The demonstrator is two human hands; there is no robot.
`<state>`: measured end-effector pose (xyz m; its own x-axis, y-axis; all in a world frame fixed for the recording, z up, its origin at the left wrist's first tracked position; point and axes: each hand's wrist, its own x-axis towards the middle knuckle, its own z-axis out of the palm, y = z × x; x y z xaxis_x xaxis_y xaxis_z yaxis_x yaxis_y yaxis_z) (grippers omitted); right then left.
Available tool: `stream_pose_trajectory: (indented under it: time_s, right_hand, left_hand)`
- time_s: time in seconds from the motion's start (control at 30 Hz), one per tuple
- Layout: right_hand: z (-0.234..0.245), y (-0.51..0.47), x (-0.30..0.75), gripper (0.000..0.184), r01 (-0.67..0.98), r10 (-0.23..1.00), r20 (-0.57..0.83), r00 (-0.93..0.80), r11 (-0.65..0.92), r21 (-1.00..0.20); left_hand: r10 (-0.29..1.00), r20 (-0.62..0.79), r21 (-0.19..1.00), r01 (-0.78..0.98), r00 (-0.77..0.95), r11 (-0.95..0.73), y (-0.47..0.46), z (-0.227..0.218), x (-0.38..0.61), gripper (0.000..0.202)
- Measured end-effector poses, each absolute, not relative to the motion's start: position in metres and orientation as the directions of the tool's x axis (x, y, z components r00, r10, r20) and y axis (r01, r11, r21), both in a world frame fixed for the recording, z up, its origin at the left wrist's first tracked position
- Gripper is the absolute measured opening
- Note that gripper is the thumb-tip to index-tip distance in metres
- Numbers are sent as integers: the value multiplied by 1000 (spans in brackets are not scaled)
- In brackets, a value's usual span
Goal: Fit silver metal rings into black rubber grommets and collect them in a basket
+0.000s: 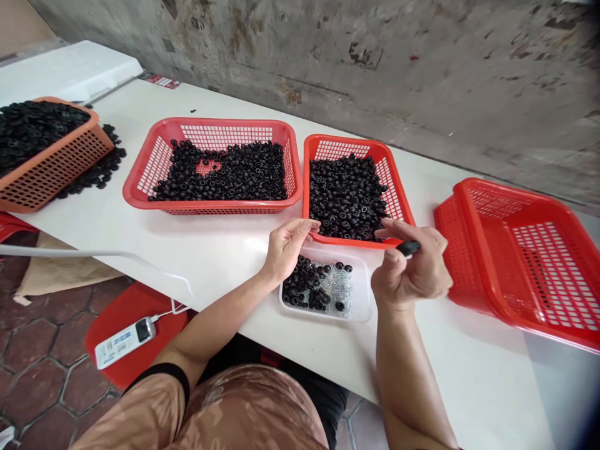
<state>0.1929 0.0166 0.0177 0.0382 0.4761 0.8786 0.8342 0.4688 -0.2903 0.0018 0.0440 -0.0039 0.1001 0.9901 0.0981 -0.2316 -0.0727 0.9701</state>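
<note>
My right hand is raised over the table to the right of the small tub, with a smooth black rounded piece held between thumb and fingers. Fingertips together, my left hand is at the near left corner of the red basket; anything in its pinch is too small to make out. That basket holds many black round pieces with holes. In front of it stands a translucent plastic tub with black rounded pieces on the left and small clear bits beside them.
Left of centre, a wide red basket holds black rings. An orange basket at far left is heaped with black pieces, some spilled beside it. At right stand red baskets. A power bank with white cable lies on a red stool.
</note>
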Motion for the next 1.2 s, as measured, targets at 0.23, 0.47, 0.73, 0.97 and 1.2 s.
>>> stream_pose_trajectory:
  time_s: [0.23,0.47,0.73,0.97,1.2]
  right_hand:
    - [17,19,188,25,721,650,743,159,438,-537]
    - [22,15,190,24,724,613,744,266,382,-574]
    - [28,3,186,28,748,575,764,293,360,-558]
    - [-10,-31,198,34,735,585,688,429,216,-643]
    - [-50,-32,227,43,639,438,635,637,162,-752]
  left_hand:
    - [982,187,968,-176,28,-179,50,-14,2,44]
    - [977,212,956,-205,1,-208,57,-20,3,44]
    - [980,201,944,-267,8,-191,66,-32,5,51]
    - [982,178,941,-281,-65,-189,77,-37,8,52]
    - [916,297,931,-130,-270,-340,88,-53,4,58]
